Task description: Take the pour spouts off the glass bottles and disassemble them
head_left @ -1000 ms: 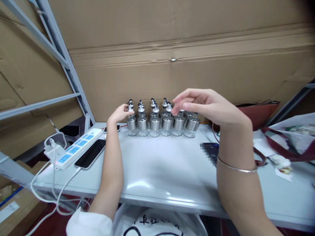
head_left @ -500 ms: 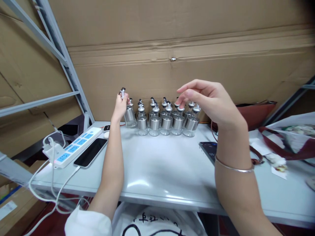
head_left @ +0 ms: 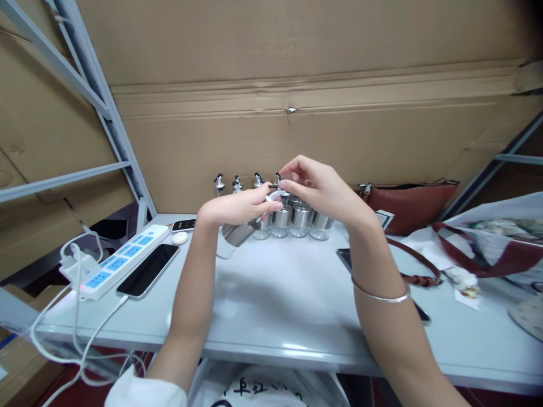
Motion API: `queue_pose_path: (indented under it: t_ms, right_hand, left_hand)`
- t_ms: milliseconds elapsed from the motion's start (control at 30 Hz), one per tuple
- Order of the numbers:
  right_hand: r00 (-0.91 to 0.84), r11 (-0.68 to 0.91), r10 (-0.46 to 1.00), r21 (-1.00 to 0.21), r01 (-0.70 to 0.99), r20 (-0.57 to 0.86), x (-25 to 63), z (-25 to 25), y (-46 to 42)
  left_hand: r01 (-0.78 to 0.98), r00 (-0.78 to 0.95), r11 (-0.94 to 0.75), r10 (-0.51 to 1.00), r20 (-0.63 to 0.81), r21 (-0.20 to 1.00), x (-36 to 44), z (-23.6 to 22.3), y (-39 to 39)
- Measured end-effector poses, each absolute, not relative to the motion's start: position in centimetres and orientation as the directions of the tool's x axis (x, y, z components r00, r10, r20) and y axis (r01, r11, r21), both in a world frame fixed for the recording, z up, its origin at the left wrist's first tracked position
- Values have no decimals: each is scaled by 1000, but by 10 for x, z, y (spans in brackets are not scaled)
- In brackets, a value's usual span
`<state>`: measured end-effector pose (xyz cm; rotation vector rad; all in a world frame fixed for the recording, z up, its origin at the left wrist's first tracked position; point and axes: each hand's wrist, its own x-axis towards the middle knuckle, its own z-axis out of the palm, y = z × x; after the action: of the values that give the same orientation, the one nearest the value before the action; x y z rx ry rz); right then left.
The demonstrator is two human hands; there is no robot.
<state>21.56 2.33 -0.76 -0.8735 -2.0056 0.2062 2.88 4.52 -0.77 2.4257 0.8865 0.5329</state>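
My left hand is closed around the neck of a glass oil bottle with a steel sleeve. The bottle is tilted, its base to the lower left and its top toward my right hand. Thumb and fingers of that hand are pinched at the bottle's spout; the exact contact is partly hidden. Behind both hands stand several similar bottles with steel sleeves and black-tipped pour spouts, partly covered by the hands.
On the left lie a power strip, a phone, a small black device and white cables. A second phone is partly under my right forearm. A brown bag sits at the right, against the cardboard wall.
My left hand has brought its bottle rightward and nearer from the row's left end, tilting it. My right hand has moved left and down, and its fingers have come to the bottle's spout.
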Motion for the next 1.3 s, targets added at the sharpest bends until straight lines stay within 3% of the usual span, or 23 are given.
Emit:
queue_pose_path:
  t_ms: [133, 200, 300, 500, 633, 900, 1300]
  right_hand:
    - [-446, 718, 695, -512, 471, 564, 216, -8, 23]
    - [-431, 730, 681, -504, 461, 591, 213, -9, 24]
    - [-386, 746, 663, -531, 401, 641, 208, -10, 27]
    - [-395, 719, 688, -646, 255, 609, 211, -12, 33]
    - [-329, 751, 658, -618, 230, 677, 214, -13, 37]
    - [-168, 777, 522, -385, 498, 836, 204, -9, 25]
    - [235, 765, 187, -292, 574, 954, 180, -26, 35]
  left_hand:
    - [403, 764, -731, 600, 236, 551, 25, -10, 53]
    - [287, 798, -740, 536, 276, 608, 26, -14, 60]
    - [101, 792, -674, 500, 351, 731, 33, -22, 71]
    - [52, 810, -586, 499, 309, 809, 44, -25, 78]
    - [-98, 842, -444, 440, 312, 891, 44, -25, 76]
    - [9, 830, -445, 503, 241, 896, 56, -17, 50]
    - [105, 770, -644, 535, 347, 758, 50, -10, 44]
